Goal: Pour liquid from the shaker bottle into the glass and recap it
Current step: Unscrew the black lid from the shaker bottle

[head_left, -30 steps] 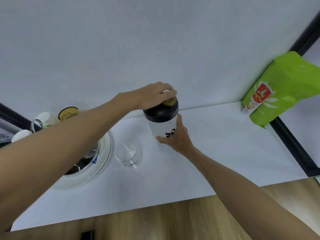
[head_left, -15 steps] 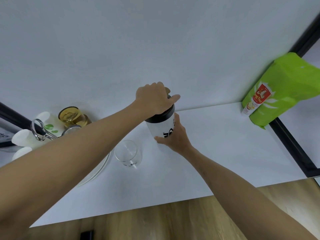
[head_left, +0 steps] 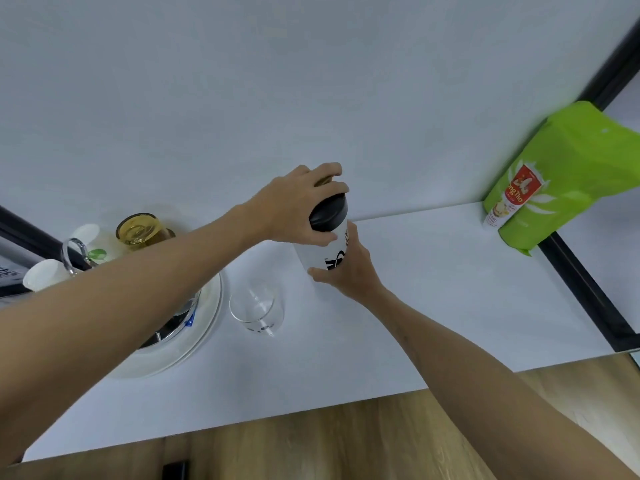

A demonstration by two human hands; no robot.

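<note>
Head view: I judge the step in hand to be the lid; whether opening or recapping, I cannot tell. My left hand (head_left: 294, 206) curls over the black lid (head_left: 328, 213) of the shaker bottle (head_left: 323, 252), which stands upright on the table (head_left: 433, 289). My right hand (head_left: 349, 271) wraps the bottle's lower body, steadying it. The glass (head_left: 256, 308) stands near, just left of the right hand and under the left forearm. Next move calls for a firm counter-grip while the lid turns.
</note>
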